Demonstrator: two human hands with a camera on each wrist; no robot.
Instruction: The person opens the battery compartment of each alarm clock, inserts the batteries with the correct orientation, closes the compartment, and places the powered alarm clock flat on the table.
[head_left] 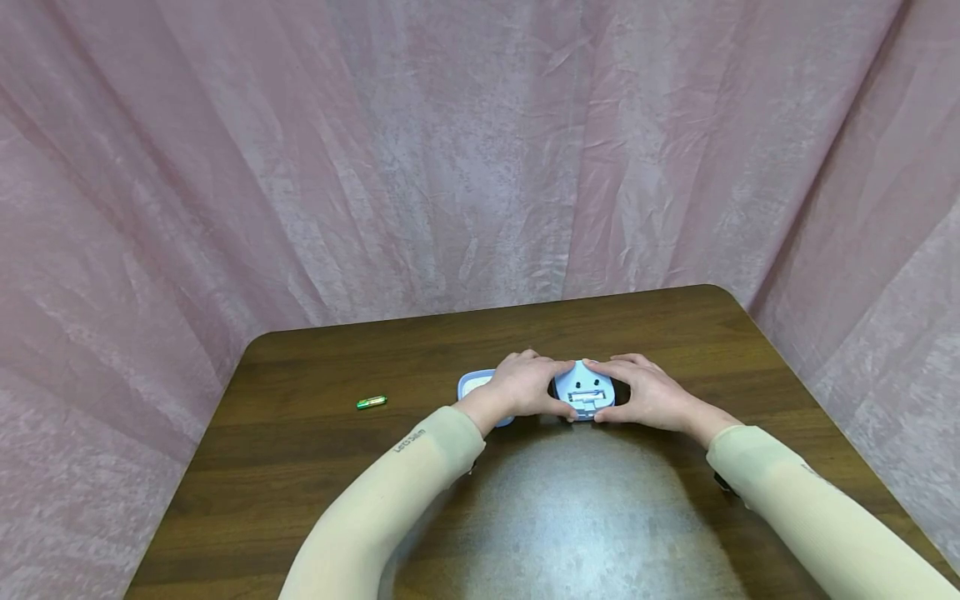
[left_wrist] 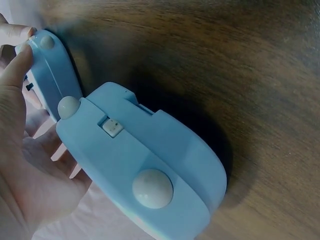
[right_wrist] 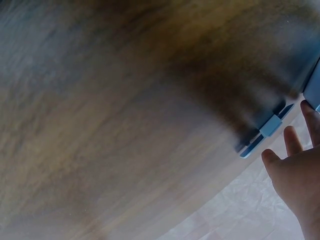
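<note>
Both hands hold a light-blue plastic device (head_left: 585, 377) from its two sides, with an open battery slot and two dark dots on the face turned up. The left hand (head_left: 528, 385) pinches its left side between thumb and index finger. On its right side, thumb and index finger of the right hand (head_left: 648, 393) grip it the same way. Beneath the left wrist lies a second light-blue device (left_wrist: 145, 155) with round white knobs and a small white switch. Near the right hand's other fingers is a small blue clip-shaped piece (right_wrist: 270, 126), hidden in the head view.
A green battery (head_left: 371, 402) lies on the left of the dark wooden table (head_left: 315, 483). Pink curtains (head_left: 465, 167) hang behind the table's far edge and along its sides. The second device, partly covered by the left hand, sits just left of the held one.
</note>
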